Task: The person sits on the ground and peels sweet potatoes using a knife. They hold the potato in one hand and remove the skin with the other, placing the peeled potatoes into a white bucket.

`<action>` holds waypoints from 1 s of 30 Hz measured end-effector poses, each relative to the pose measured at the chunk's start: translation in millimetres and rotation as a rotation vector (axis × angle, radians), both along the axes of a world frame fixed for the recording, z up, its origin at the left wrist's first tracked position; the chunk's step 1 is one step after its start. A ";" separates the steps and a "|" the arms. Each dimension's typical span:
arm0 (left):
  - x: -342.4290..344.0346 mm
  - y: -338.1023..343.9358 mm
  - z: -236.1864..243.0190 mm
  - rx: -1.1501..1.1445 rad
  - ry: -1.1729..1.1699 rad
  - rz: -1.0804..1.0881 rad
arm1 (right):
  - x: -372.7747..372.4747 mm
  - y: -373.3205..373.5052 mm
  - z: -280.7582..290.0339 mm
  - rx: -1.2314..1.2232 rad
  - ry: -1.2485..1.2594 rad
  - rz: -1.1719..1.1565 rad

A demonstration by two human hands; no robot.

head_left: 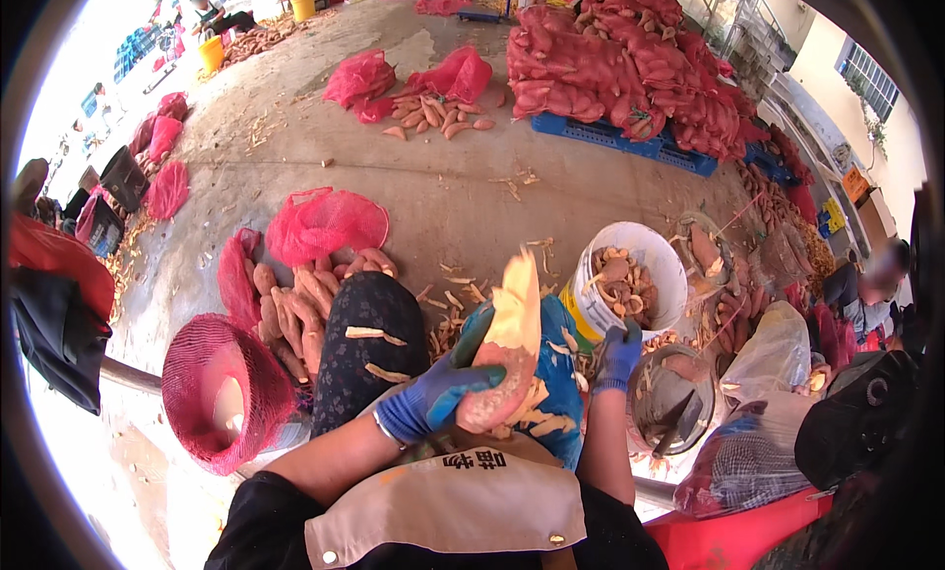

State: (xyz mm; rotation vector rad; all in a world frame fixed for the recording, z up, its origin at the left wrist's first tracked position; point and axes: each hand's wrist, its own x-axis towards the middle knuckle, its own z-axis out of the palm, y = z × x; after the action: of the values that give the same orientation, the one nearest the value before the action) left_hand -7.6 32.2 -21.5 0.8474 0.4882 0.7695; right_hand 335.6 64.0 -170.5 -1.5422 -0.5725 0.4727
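"How are the hands?"
"The left hand (433, 401), in a blue glove, is curled closed around a sweet potato (500, 358). The right hand (618, 358), gloved too, has its fingers bent; whether it grips anything, I can't tell."

"Where does that sweet potato sit between them?"
"Over the lap. Take it as the clock's centre: the left hand presses it from eight o'clock, the right is apart from it at three. Its upper end is bare and pale, pointing towards twelve; the lower end has reddish skin."

"And around it, starting at the left?"
"At nine, a bucket covered in red mesh (187, 398), then, closer in, a heap of unpeeled sweet potatoes (300, 309). A red mesh sack (330, 227) lies at ten. Pale peel strips (382, 336) rest on the dark patterned trouser leg (349, 393)."

"Further right?"
"A white bucket (669, 275) at two, with peelings and pieces (622, 286) inside, just beyond the right hand. Far off at one, full red sacks (600, 68) are stacked on a blue pallet (630, 149). A grey bucket (650, 398) stands between three and four, and a clear plastic bag (773, 358) lies at three."
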 end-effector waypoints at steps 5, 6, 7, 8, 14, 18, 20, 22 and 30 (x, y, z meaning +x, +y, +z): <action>-20.0 12.1 27.1 0.201 0.163 -0.177 | -11.3 -19.0 15.9 0.078 0.207 -0.015; -21.5 16.0 13.9 0.342 0.151 -0.143 | -9.8 -17.1 14.3 0.111 0.207 -0.017; -24.8 16.1 -5.3 0.479 0.144 -0.108 | -7.0 -15.4 9.4 0.139 0.212 -0.017; -27.3 13.3 -5.7 0.607 0.138 -0.077 | -4.2 -17.1 1.7 0.159 0.220 -0.022; -41.7 7.5 7.2 0.674 0.119 -0.014 | -5.5 -17.7 -15.2 0.131 0.303 0.091; -52.2 -5.0 52.5 0.082 -0.086 -0.123 | -3.9 -14.3 -21.2 0.187 0.333 0.138; -62.8 3.4 52.5 0.422 0.156 -0.222 | -28.1 -21.4 25.6 0.171 0.342 0.224; -72.0 23.7 38.1 1.193 0.427 -0.206 | -53.2 -26.8 70.4 0.168 0.371 0.231; -35.5 -13.4 17.3 0.232 0.432 -0.047 | -92.3 -24.1 131.1 0.260 0.382 0.328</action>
State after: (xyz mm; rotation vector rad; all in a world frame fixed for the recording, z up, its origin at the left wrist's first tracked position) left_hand -43.1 18.9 -4.2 1.2480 0.7671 0.6056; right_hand 243.3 40.0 -39.4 -1.0768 -0.5632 0.8856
